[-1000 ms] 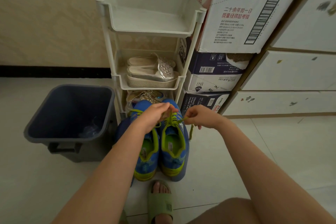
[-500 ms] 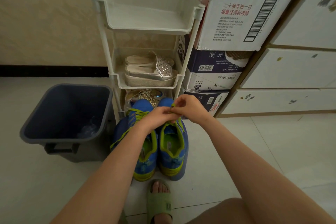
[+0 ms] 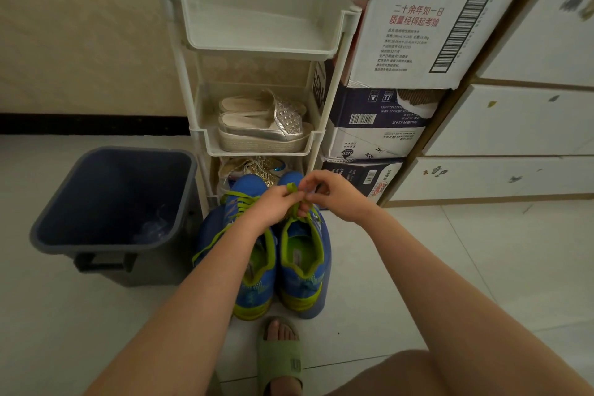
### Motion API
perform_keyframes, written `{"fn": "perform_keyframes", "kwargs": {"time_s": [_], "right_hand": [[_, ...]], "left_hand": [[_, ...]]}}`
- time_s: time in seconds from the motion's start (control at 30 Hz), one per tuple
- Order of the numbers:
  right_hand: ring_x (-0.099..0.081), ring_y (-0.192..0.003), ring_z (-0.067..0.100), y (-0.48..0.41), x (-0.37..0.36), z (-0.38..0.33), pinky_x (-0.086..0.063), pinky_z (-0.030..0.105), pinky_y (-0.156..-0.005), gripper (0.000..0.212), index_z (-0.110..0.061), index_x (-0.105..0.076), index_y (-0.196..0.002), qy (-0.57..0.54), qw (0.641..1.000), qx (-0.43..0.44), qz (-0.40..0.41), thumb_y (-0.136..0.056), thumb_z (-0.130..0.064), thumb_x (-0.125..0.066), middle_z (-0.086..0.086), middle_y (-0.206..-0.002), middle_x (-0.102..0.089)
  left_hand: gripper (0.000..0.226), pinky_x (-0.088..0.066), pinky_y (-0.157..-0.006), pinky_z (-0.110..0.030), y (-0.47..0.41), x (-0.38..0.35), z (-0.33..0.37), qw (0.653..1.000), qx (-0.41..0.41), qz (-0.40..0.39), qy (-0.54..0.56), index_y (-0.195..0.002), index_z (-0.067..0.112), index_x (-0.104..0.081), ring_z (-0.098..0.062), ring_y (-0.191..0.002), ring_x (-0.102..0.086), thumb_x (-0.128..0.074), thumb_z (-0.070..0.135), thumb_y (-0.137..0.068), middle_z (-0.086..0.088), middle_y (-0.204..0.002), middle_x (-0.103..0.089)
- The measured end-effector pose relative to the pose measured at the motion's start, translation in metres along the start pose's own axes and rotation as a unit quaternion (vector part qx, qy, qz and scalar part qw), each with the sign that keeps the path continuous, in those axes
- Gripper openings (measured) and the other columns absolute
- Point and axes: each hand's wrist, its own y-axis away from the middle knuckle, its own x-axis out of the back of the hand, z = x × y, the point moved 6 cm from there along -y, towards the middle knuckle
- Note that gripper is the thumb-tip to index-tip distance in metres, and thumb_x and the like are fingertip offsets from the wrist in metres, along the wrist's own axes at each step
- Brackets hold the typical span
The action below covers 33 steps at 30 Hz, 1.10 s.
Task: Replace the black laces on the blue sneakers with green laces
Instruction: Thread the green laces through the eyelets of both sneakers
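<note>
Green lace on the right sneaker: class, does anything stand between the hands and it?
Nothing visible does: the left hand and right hand both pinch the green lace above the right blue sneaker.

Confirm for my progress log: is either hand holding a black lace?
No, the left hand and right hand pinch a green lace over the blue sneakers.

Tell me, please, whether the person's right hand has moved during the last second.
Yes. Against the right sneaker, the right hand has moved left, from beside the shoe's outer edge to over its front, meeting the left hand on the green lace.
</note>
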Motion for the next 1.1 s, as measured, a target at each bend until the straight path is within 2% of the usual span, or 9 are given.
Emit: {"fn": "perform_keyframes", "kwargs": {"time_s": [0.17, 0.33, 0.47, 0.53, 0.63, 0.8, 0.9, 1.0, 1.1], "right_hand": [[-0.047, -0.07, 0.008, -0.004, -0.001, 0.0, -0.042, 0.017, -0.066, 0.019, -0.013, -0.062, -0.098, 0.042, 0.999, 0.017, 0.009, -0.085, 0.0, -0.063, -0.001, -0.09, -0.053], [-0.048, -0.074, 0.011, -0.008, -0.001, -0.002, -0.042, 0.023, -0.071, 0.014, -0.015, -0.061, -0.089, 0.096, 0.995, 0.039, 0.005, -0.082, -0.006, -0.07, -0.001, -0.087, -0.048], [-0.048, -0.07, 0.007, -0.002, 0.0, 0.012, -0.042, 0.022, -0.068, 0.01, -0.015, -0.057, -0.087, -0.023, 0.999, -0.015, 0.015, -0.087, -0.007, -0.064, -0.006, -0.078, -0.051], [-0.046, -0.066, 0.007, 0.005, 0.0, 0.021, -0.041, 0.018, -0.06, 0.008, -0.015, -0.055, -0.086, -0.132, 0.988, -0.079, 0.014, -0.091, -0.01, -0.06, -0.003, -0.076, -0.051], [-0.043, -0.062, 0.009, 0.014, -0.004, 0.034, -0.039, 0.018, -0.057, 0.012, -0.016, -0.055, -0.084, -0.254, 0.956, -0.149, 0.01, -0.095, -0.012, -0.055, -0.001, -0.072, -0.049], [-0.042, -0.058, 0.011, 0.013, -0.007, 0.03, -0.04, 0.019, -0.05, 0.013, -0.01, -0.057, -0.086, -0.406, 0.894, -0.187, 0.017, -0.096, -0.009, -0.05, 0.001, -0.068, -0.051], [-0.045, -0.055, 0.012, 0.01, -0.009, 0.022, -0.04, 0.023, -0.05, 0.008, -0.011, -0.057, -0.089, -0.34, 0.922, -0.183, -0.004, -0.094, -0.018, -0.058, 0.003, -0.071, -0.056], [-0.046, -0.052, 0.01, 0.011, -0.007, 0.018, -0.043, 0.022, -0.05, 0.016, -0.011, -0.059, -0.089, -0.233, 0.959, -0.16, 0.005, -0.088, -0.026, -0.066, 0.0, -0.066, -0.059], [-0.047, -0.052, 0.012, 0.01, -0.003, 0.02, -0.045, 0.023, -0.05, 0.011, -0.01, -0.057, -0.085, -0.284, 0.946, -0.151, 0.039, -0.093, -0.018, -0.06, 0.003, -0.066, -0.056]], "left_hand": [[0.025, -0.044, -0.052, -0.005, 0.001, -0.001, 0.002, 1.0, 0.009, -0.011, 0.013, -0.106, 0.001, -0.061, 0.003, -0.052, -0.061, -0.044, 0.018, -0.1, -0.003, -0.077, -0.064], [0.027, -0.046, -0.056, -0.006, 0.003, -0.002, 0.001, 0.999, 0.023, -0.032, 0.02, -0.108, 0.0, -0.062, 0.003, -0.056, -0.064, -0.045, 0.018, -0.1, -0.004, -0.083, -0.066], [0.023, -0.049, -0.091, -0.03, 0.003, 0.0, -0.001, 0.998, 0.029, -0.039, 0.047, -0.1, 0.009, -0.065, -0.015, -0.082, -0.07, -0.048, 0.024, -0.098, -0.007, -0.093, -0.072], [0.022, -0.048, -0.096, -0.034, 0.003, 0.002, -0.003, 0.996, 0.033, -0.043, 0.074, -0.101, 0.01, -0.068, -0.023, -0.093, -0.07, -0.051, 0.024, -0.097, -0.01, -0.098, -0.073], [0.02, -0.055, -0.087, -0.027, 0.005, 0.005, -0.002, 0.992, 0.031, -0.043, 0.116, -0.107, 0.008, -0.066, -0.024, -0.094, -0.07, -0.054, 0.019, -0.096, -0.012, -0.1, -0.073], [0.021, -0.056, -0.068, -0.017, 0.001, 0.002, 0.003, 0.995, 0.034, 0.002, 0.098, -0.108, 0.005, -0.066, -0.012, -0.069, -0.07, -0.056, 0.018, -0.095, -0.009, -0.089, -0.072], [0.02, -0.052, -0.061, -0.014, 0.0, 0.0, 0.004, 0.997, 0.042, 0.01, 0.056, -0.104, 0.005, -0.067, -0.006, -0.062, -0.065, -0.056, 0.019, -0.094, -0.001, -0.081, -0.069], [0.015, -0.052, -0.085, -0.029, -0.001, 0.003, -0.001, 0.999, 0.046, 0.017, 0.024, -0.091, 0.014, -0.068, -0.004, -0.065, -0.065, -0.057, 0.025, -0.093, 0.004, -0.079, -0.07], [0.017, -0.043, -0.104, -0.042, -0.002, 0.003, -0.002, 0.997, 0.049, 0.006, 0.056, -0.095, 0.01, -0.068, -0.012, -0.075, -0.066, -0.058, 0.023, -0.093, 0.0, -0.086, -0.072]]}}
